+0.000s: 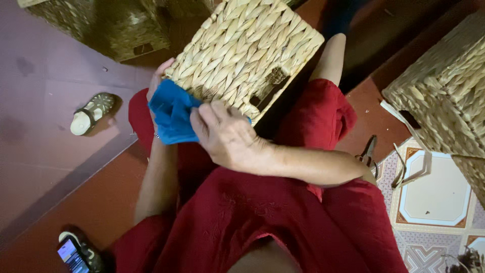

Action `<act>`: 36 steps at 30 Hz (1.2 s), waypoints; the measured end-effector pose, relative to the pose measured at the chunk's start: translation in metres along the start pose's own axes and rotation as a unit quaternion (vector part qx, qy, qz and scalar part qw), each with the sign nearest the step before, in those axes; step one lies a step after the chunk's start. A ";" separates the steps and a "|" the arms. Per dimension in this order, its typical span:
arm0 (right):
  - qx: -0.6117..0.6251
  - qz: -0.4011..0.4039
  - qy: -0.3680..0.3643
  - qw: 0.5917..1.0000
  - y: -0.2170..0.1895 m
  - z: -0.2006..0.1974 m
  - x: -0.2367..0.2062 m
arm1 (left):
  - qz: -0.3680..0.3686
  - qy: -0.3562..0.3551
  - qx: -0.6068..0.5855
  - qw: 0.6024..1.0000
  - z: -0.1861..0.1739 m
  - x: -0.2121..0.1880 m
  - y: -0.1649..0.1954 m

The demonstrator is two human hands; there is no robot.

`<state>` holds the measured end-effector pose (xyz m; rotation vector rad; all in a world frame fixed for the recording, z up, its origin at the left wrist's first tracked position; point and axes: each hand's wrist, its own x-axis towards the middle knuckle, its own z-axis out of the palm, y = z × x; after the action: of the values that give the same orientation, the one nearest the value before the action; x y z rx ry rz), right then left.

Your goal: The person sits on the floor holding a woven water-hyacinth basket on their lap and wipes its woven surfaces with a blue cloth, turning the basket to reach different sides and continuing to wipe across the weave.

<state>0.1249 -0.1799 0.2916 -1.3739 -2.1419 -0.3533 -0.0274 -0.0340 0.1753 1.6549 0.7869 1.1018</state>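
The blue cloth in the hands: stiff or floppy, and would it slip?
The blue cloth is probably floppy: it bunches and folds between the left hand and right hand. It looks light and unlikely to slip, being pinched against the rough woven basket.

Down on the red floor at the bottom left corner lies a phone (70, 255), a dark slim rectangle set at a slant, its lit screen glowing pale blue and white with a few small coloured patches too tiny to make out
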 end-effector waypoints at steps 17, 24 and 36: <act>-0.238 0.151 0.064 0.957 0.133 0.021 0.007 | -0.068 0.049 -0.256 0.963 0.004 0.005 0.000; -0.070 0.041 -0.017 0.997 -0.012 -0.011 -0.007 | -0.087 0.034 -0.244 0.965 0.001 0.001 -0.005; -0.215 0.237 -0.004 0.948 0.203 0.011 -0.017 | -0.091 0.036 -0.255 0.962 0.010 -0.005 0.007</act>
<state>0.3088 -0.0982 0.2570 -2.0746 -1.7165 -0.6421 -0.0204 -0.0445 0.1788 1.0939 0.6198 1.1243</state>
